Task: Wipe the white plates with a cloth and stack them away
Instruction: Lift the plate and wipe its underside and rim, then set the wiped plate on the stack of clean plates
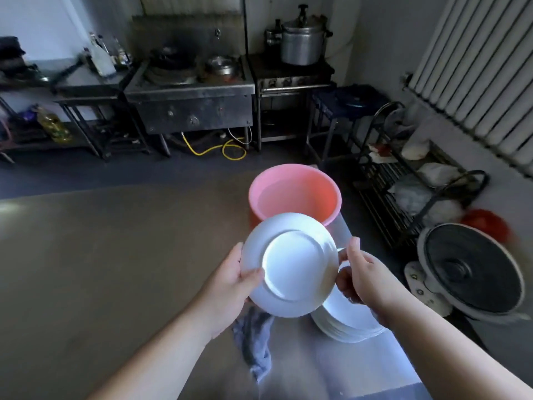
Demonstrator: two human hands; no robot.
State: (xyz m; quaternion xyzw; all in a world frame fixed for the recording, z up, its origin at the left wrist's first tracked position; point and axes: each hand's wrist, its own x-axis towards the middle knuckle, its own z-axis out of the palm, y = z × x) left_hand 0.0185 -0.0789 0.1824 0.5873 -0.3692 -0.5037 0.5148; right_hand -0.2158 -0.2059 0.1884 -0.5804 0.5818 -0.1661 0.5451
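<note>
A white plate is held up over the table, its underside turned toward me. My left hand grips its left rim, thumb on the underside. My right hand pinches the right rim, thumb on top. A grey-blue cloth hangs below the plate from under my left hand and trails onto the table. A stack of several white plates sits on the table below and to the right of the held plate, partly hidden by it and my right hand.
A pink bucket stands just beyond the plate at the table's far edge. On the floor at right lie a fan and a wire rack. Steel stoves line the back wall.
</note>
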